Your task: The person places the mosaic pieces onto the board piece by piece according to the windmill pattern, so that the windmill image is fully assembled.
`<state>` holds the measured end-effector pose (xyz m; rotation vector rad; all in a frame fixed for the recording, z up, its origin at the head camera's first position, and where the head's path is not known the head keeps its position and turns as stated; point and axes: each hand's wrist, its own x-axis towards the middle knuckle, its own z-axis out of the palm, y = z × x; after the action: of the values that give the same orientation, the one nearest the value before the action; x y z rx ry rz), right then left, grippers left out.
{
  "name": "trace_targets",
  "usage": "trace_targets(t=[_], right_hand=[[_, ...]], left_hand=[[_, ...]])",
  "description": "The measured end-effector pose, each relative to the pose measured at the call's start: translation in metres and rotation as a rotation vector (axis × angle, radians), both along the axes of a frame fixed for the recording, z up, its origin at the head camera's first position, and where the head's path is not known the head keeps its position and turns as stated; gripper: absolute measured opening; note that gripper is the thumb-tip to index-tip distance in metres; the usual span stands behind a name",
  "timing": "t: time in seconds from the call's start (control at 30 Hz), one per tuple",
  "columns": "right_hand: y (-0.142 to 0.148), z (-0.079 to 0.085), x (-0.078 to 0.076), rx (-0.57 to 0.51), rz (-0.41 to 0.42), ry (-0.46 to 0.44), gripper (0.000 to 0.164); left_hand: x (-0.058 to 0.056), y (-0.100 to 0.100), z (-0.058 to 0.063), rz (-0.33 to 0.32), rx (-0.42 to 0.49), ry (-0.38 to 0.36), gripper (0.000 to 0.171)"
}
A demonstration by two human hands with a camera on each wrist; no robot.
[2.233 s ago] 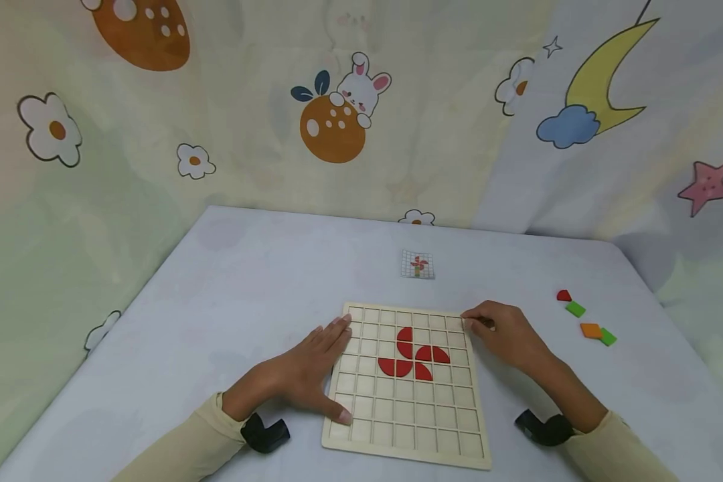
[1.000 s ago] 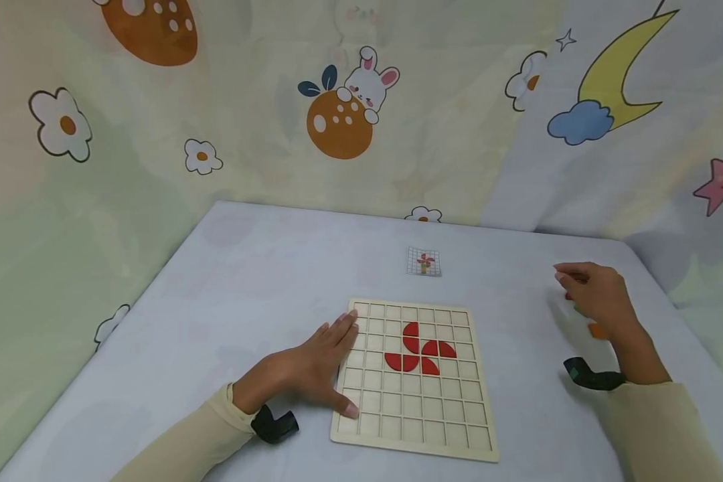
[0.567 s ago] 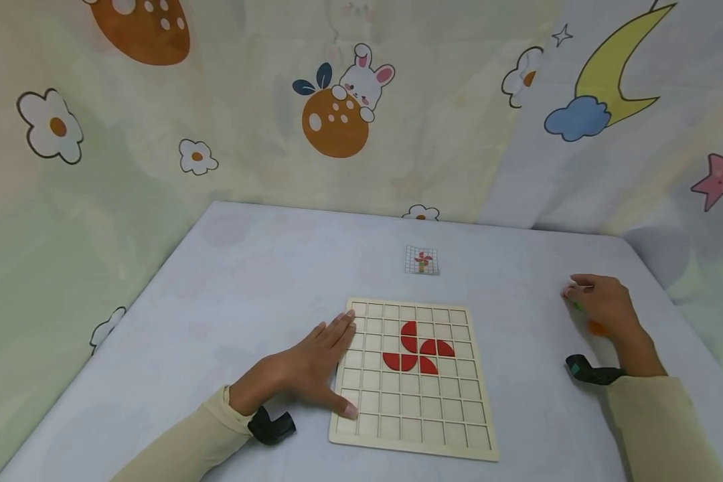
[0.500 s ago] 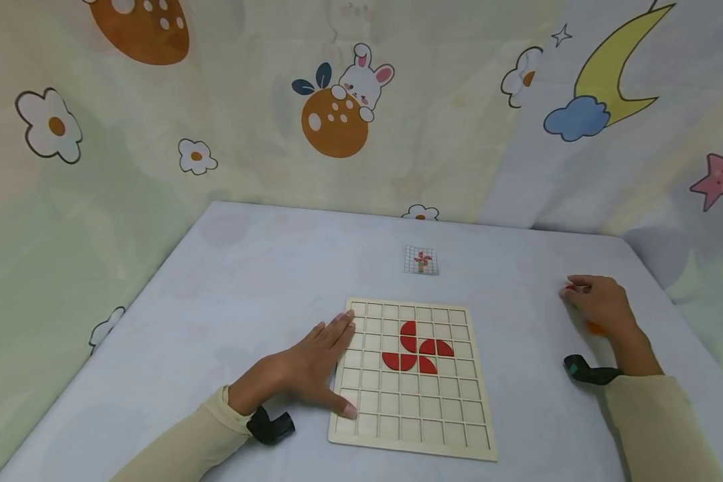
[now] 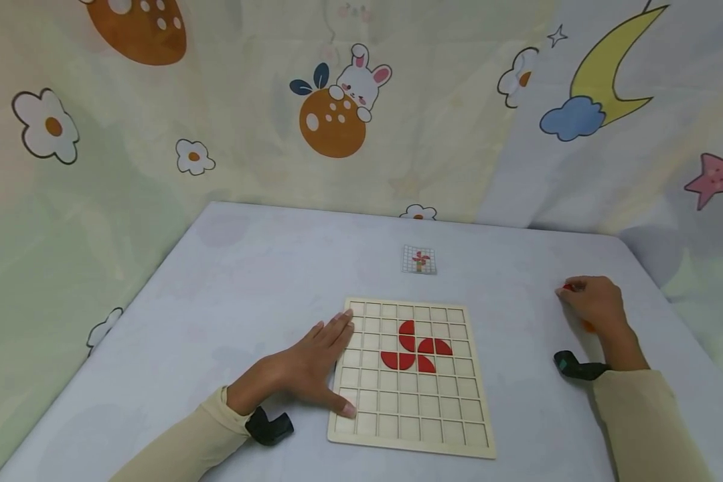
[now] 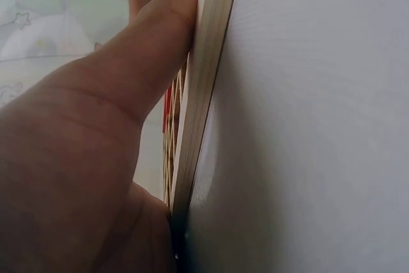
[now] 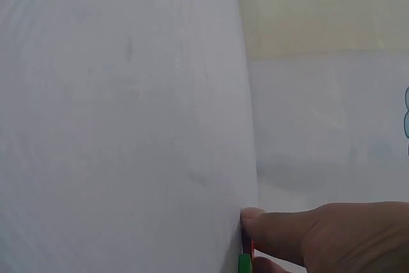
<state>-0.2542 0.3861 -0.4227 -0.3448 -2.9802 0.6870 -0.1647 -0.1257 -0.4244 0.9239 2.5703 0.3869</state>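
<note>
A square wooden grid board (image 5: 388, 426) lies on the table, several red quarter-circle pieces (image 5: 406, 345) forming a pinwheel in its cells. My left hand (image 5: 307, 368) rests along its left edge, fingers straight and thumb (image 6: 160, 30) over the rim. At the right of the table, my right hand (image 5: 596, 304) pinches a loose red piece (image 5: 568, 287) between thumb and fingers. Next to it, a green piece (image 7: 245, 264) shows in the right wrist view. An orange piece (image 5: 588, 327) is mostly hidden behind my right hand.
A small printed card (image 5: 418, 260) with a gridded pinwheel picture lies beyond the board. A cartoon-patterned cloth (image 5: 446, 134) hangs behind the table (image 5: 265, 268). Dark wrist cameras (image 5: 269, 427) sit on both wrists.
My right hand has gone from the board's top right corner to the loose pieces at the right, and now pinches the red one. My left hand has stayed on the board's left edge.
</note>
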Motion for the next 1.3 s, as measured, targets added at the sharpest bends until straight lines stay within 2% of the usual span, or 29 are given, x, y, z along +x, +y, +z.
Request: trace_targets(t=[0.27,0.53,0.8,0.9,1.0,1.13,1.3], right_hand=[[-0.002,0.001,0.0,-0.039,0.01,0.061,0.036],[-0.004,0.006,0.002,-0.071,-0.035,0.094,0.038],[-0.007,0.003,0.003,-0.128,-0.013,0.199,0.045],[-0.01,0.002,0.004,-0.146,-0.033,0.234,0.04],[-0.015,0.002,0.006,-0.157,-0.05,0.239,0.033],[-0.024,0.005,0.008,-0.161,-0.018,0.223,0.031],[-0.033,0.008,0.013,-0.191,0.029,0.16,0.031]], left_hand=[[0.001,-0.001,0.001,-0.004,0.013,0.006,0.132],[0.001,-0.002,0.002,-0.005,0.013,0.003,0.131],[0.001,-0.001,0.002,-0.007,0.014,-0.003,0.131],[0.0,-0.001,0.001,-0.012,0.001,0.006,0.132],[0.001,-0.002,0.001,-0.011,0.005,0.008,0.132],[0.002,-0.003,0.001,-0.005,0.009,0.004,0.133],[0.0,-0.003,-0.001,-0.013,0.017,0.004,0.133]])
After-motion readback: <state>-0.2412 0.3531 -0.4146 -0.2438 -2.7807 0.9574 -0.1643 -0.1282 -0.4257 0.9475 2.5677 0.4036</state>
